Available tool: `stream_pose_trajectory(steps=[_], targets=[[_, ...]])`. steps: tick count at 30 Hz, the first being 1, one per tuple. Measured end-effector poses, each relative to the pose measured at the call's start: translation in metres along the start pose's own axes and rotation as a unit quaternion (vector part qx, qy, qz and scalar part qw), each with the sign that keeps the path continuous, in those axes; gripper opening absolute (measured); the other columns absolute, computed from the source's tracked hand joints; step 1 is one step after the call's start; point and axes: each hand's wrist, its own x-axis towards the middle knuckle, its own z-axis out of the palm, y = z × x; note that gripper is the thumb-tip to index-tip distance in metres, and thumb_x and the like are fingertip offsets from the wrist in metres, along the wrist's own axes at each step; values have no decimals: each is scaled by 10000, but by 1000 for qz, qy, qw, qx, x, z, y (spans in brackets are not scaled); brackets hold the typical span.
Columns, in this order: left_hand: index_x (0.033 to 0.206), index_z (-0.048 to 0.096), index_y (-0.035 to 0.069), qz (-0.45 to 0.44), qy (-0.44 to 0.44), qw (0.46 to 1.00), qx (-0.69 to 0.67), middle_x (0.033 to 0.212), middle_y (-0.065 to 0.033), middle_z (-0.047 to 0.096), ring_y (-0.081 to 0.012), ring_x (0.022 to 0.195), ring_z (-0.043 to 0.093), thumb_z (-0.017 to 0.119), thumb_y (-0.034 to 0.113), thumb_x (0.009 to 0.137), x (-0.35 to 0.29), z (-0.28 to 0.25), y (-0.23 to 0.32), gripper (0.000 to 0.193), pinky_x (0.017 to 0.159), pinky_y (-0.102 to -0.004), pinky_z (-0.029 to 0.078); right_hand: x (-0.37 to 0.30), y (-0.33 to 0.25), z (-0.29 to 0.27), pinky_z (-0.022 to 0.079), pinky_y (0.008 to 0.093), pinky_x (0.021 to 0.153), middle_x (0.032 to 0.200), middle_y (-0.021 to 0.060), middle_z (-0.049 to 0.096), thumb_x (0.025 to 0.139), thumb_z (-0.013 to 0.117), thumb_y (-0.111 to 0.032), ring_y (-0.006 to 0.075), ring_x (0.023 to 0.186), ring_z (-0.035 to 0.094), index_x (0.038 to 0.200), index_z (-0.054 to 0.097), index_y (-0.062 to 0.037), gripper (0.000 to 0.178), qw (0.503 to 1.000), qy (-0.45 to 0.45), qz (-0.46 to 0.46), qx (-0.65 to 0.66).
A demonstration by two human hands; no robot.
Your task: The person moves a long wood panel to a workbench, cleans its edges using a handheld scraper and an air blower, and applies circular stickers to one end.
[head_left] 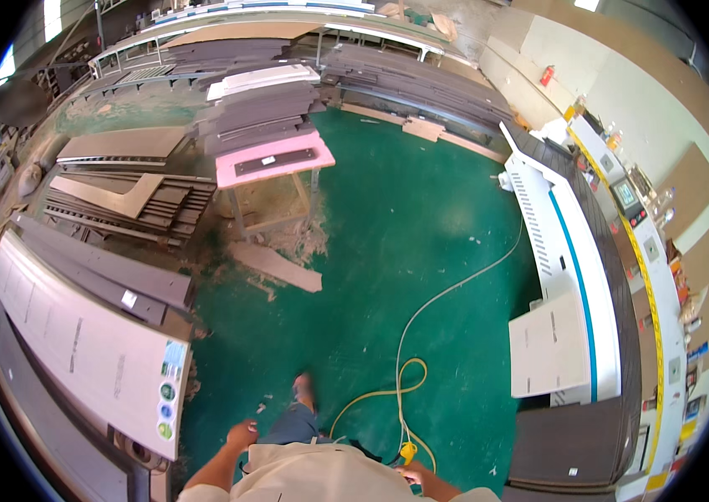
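Green paint covered the floor (354, 326) around you, and the step in hand, judging by the one shoe (303, 386) set out ahead of your body, looked like a walk or a stance rather than work on any panel. The yellow hose (378, 391) lay looped on that floor, just ahead and to your right, with a yellow fitting (408, 453) close by your right hand (411, 474); whether those two touched could not be told. The next move seemed to call for footing clear of that loop. Your left arm came in from the lower edge, elbow bent outward, and the left hand (243, 434) hung beside your thigh, its fingers curled inward with nothing seen in them, though the palm was hidden and a small thing inside could not be ruled out. Your right forearm angled inward toward the waist, the hand low and partly hidden by your beige shirt (321, 475); how far its fingers were open, and whether they held anything, could not be told. Well apart from both hands, the pink tabletop (326, 155) stood in front, dark panels (256, 117) stacked beyond its bare edge.
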Motion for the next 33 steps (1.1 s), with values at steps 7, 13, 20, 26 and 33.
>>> stream_pose_trajectory(steps=[7, 13, 20, 26, 33], targets=[[1010, 740, 47, -217, -41, 940, -260, 967, -162, 746, -201, 695, 700, 639, 138, 914, 248, -66, 151, 166, 589, -364, 553, -11, -209, -77, 328, 305, 392, 630, 54, 629, 951, 749, -231, 161, 534, 630, 978, 660, -64, 191, 929, 69, -121, 342], [983, 760, 90, 340, -155, 843, 386, 943, -137, 765, -235, 817, 752, 677, 262, 864, 423, -76, 303, 225, 727, -394, 591, 11, -335, -154, 385, 308, 425, 853, 134, 732, 1004, 645, -248, 158, 468, 495, 1159, 587, -50, 257, 870, -128, -112, 462], [1107, 761, 77, 73, -179, 976, -96, 945, -102, 768, -219, 822, 744, 656, 356, 913, 553, -125, 554, 356, 761, -369, 585, 160, -411, -207, 521, 335, 544, 1164, 234, 711, 963, 589, -163, 222, 601, 594, 1309, 526, -13, 382, 733, -62, -189, 650], [1165, 745, 65, -114, -213, 968, -62, 1025, -122, 773, -279, 875, 747, 669, 335, 954, 703, -206, 556, 350, 736, -405, 589, 178, -666, -289, 472, 368, 542, 756, 110, 621, 982, 525, -247, 203, 562, 526, 1211, 568, -28, 320, 623, -207, -114, 745], [1012, 753, 141, -137, -128, 966, -180, 889, -91, 754, -250, 829, 745, 648, 271, 948, 817, -222, 706, 179, 680, -394, 585, 113, -982, -532, 388, 317, 462, 1139, 111, 717, 1019, 502, -257, 153, 480, 436, 1319, 605, -170, 330, 643, -146, -291, 693]])
